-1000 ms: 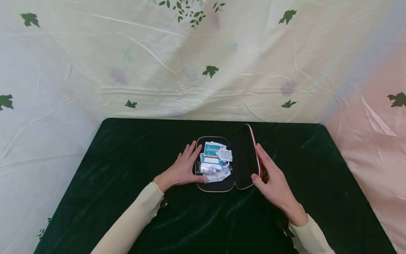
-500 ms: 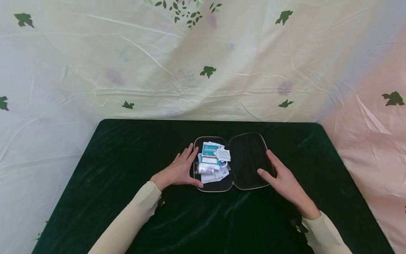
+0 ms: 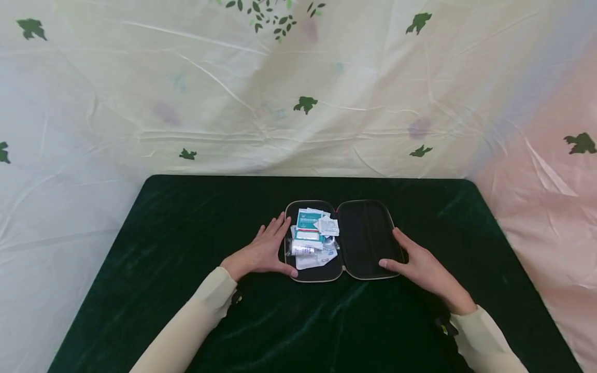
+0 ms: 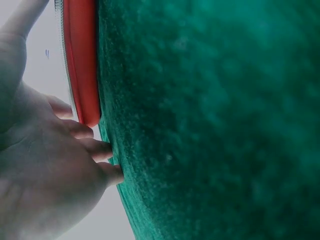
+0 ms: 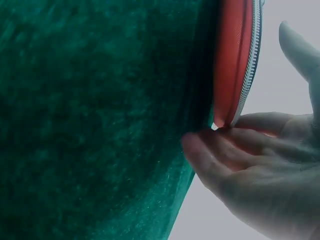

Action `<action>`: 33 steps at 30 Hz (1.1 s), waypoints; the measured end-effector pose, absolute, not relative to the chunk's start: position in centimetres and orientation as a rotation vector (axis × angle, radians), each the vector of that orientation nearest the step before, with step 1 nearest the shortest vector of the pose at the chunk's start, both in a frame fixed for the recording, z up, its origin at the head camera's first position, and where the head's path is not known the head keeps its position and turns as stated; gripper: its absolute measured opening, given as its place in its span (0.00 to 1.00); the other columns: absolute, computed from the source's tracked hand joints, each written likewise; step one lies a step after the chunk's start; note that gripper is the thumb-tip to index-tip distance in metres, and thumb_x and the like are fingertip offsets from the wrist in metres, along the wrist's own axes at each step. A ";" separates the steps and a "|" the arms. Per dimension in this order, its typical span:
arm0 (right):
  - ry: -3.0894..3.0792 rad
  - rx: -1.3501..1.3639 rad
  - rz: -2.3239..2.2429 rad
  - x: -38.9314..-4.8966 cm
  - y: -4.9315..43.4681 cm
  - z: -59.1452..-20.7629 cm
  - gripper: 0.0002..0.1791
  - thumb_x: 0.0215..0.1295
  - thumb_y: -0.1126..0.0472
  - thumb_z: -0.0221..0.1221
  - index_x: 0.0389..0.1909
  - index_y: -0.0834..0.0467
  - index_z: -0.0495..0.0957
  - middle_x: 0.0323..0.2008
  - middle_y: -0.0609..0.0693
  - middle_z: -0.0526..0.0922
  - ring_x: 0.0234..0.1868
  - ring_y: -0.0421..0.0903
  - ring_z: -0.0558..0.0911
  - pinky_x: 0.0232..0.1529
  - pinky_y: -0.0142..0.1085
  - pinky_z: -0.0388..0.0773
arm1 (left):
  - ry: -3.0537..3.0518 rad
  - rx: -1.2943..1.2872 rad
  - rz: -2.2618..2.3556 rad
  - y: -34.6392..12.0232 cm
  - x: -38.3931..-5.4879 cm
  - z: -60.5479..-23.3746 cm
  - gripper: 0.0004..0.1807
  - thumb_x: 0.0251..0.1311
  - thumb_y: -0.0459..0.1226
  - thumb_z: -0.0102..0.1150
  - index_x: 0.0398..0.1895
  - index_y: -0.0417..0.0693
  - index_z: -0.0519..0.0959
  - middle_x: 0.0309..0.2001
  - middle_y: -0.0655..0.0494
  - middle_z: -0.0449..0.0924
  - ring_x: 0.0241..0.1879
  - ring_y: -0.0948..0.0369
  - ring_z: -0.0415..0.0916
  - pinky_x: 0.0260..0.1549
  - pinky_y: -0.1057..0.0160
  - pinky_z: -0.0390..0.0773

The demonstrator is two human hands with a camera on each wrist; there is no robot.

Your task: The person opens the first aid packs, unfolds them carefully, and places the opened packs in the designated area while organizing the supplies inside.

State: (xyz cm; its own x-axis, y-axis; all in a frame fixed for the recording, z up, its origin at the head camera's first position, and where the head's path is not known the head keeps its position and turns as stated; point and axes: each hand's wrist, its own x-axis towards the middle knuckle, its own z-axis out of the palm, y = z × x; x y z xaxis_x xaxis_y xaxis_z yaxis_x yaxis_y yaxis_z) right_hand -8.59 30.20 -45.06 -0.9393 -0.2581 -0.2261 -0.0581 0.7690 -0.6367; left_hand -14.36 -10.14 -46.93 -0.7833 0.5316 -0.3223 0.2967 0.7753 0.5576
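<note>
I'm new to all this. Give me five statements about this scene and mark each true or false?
1. The case lies open on the table. True.
2. The packets are nearer the left hand than the right hand. True.
3. The right hand holds a packet. False: it is at the case's edge.
4. The case's outer side is red. True.
5. The table is covered in white. False: its covering is dark green.

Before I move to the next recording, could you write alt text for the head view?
A black-lined case lies open on a dark green cloth, with white and teal packets piled in its left half. A person's left hand rests at its left edge and right hand at its right edge; pale fabric with green shapes hangs behind.
</note>
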 end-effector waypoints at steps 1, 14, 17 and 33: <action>2.661 -0.248 -0.942 -8.6 30.2 -45.1 0.57 0.70 0.38 0.64 0.81 0.68 0.45 0.80 0.71 0.48 0.77 0.72 0.55 0.71 0.67 0.57 | 2.497 0.623 0.676 -10.1 -14.4 -47.0 0.73 0.49 0.67 0.73 0.85 0.52 0.35 0.84 0.52 0.22 0.82 0.48 0.26 0.78 0.43 0.33; 2.866 -0.206 -0.936 -9.6 28.0 -44.1 0.49 0.72 0.37 0.60 0.80 0.64 0.56 0.79 0.68 0.55 0.77 0.70 0.57 0.70 0.69 0.57 | 2.474 0.631 0.706 -10.1 -14.6 -47.2 0.73 0.49 0.66 0.74 0.85 0.51 0.35 0.84 0.52 0.22 0.82 0.48 0.25 0.77 0.40 0.33; 2.898 -0.196 -1.025 -9.9 26.6 -43.8 0.45 0.73 0.38 0.59 0.79 0.62 0.60 0.77 0.66 0.60 0.76 0.68 0.61 0.71 0.66 0.59 | 2.473 0.627 0.712 -10.1 -14.5 -47.1 0.73 0.50 0.65 0.75 0.85 0.51 0.35 0.84 0.52 0.22 0.82 0.48 0.25 0.77 0.40 0.33; 2.834 -0.158 -1.356 -12.9 21.4 -44.6 0.32 0.75 0.44 0.60 0.72 0.59 0.72 0.67 0.60 0.76 0.65 0.59 0.77 0.67 0.56 0.72 | 2.483 0.601 0.693 -9.8 -14.4 -46.8 0.73 0.49 0.64 0.76 0.85 0.51 0.36 0.84 0.52 0.23 0.82 0.47 0.25 0.77 0.39 0.33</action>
State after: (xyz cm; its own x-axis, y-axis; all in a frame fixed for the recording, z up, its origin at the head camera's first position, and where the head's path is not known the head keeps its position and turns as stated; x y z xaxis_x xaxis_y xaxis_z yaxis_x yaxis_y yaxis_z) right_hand -12.90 21.43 -44.61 -0.9949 -0.0888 0.0471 -0.0923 0.6233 -0.7765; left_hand -14.40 -9.83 -46.76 -0.7831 0.5247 -0.3338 0.2758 0.7742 0.5697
